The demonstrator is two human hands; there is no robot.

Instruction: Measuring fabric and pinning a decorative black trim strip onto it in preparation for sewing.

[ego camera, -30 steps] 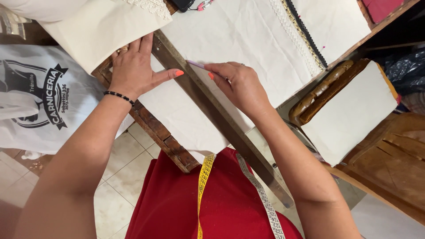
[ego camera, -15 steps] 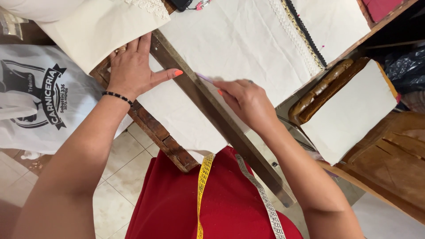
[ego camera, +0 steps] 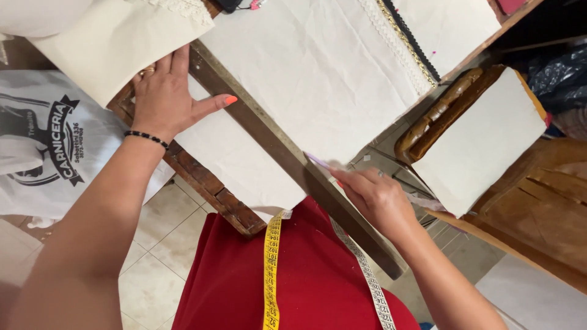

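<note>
Upper left, the left hand point(ego camera: 164, 98) lies flat, pinning the ruler point(ego camera: 287, 153) on cloth point(ego camera: 318, 79); the right hand point(ego camera: 379, 198) pinches chalk point(ego camera: 318, 161) against its edge.

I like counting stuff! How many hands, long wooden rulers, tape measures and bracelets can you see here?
Hands: 2, the left hand pressing on the ruler, the right hand holding a thin lilac marker
Long wooden ruler: 1
Yellow tape measure: 1
Black bead bracelet: 1
Total: 5
</note>
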